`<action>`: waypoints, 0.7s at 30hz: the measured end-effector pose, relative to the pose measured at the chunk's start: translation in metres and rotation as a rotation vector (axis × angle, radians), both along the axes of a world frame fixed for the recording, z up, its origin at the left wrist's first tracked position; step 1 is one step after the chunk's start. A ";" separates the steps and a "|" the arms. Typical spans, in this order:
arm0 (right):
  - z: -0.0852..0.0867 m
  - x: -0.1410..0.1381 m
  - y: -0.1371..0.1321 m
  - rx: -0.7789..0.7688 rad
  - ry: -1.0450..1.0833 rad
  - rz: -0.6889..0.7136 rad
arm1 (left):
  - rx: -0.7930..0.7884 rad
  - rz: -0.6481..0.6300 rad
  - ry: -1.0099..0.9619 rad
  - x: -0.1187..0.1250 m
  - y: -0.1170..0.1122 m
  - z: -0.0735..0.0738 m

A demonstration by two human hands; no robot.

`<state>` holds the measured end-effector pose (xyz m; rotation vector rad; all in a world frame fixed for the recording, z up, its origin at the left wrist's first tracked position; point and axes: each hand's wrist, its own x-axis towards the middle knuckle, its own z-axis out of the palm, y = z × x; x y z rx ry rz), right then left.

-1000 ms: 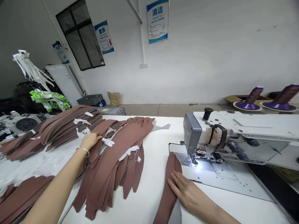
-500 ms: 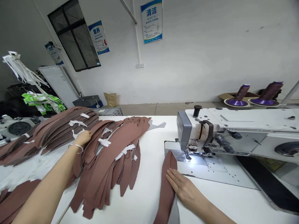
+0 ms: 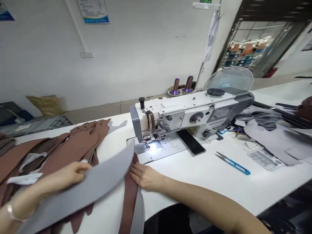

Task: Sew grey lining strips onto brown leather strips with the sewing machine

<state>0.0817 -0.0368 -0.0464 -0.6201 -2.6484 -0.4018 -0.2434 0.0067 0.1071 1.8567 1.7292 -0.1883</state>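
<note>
Left grip (image 3: 72, 173): fingers curled over the far edge of the grey piece (image 3: 97, 185), thumb not visible. Closed on the piece. Forearm comes in low from bottom left, bracelet (image 3: 9, 213) on the wrist near the frame corner.

Grey piece: long curved strip, held up off the counter (image 3: 195, 175). It slants from bottom left up to a tip just beside the lit needle area of the machine (image 3: 185, 113) and crosses over the top end of the brown strip (image 3: 129, 198).

Right grip (image 3: 145, 176): palm down, fingers straight and close together, pointing left. Fingertips touch the right edge of the brown strip. Open and flat, gripping nothing. Forearm runs in from bottom right over the counter's front edge.

Brown strip: flat on the counter, running from in front of the needle toward me and out of frame at the bottom. A grey layer shows along its lower right side.

Around:
- pile (image 3: 73, 146) of brown cut pieces with white tags, just left of the left grip
- phone (image 3: 191, 146) on the machine bed
- snips (image 3: 232, 162) on the counter, well right of the right grip
- fan (image 3: 229, 78) and thread cones (image 3: 181, 86) behind the machine
</note>
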 end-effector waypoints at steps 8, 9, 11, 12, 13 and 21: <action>-0.007 0.008 0.003 -0.005 -0.003 0.039 | 0.506 -0.549 0.097 0.115 -0.058 -0.083; -0.007 0.009 0.004 0.001 -0.005 0.046 | 0.564 -0.594 0.104 0.128 -0.064 -0.093; -0.007 0.012 0.008 0.013 -0.011 0.066 | 0.692 -0.603 0.200 0.151 -0.069 -0.113; -0.006 0.014 0.010 0.018 -0.014 0.079 | 0.740 -0.587 0.253 0.160 -0.067 -0.122; -0.006 0.016 0.012 0.023 -0.018 0.097 | 0.770 -0.567 0.289 0.167 -0.063 -0.129; -0.003 0.045 0.015 0.122 0.067 0.035 | 0.781 -0.384 0.295 0.204 -0.035 -0.142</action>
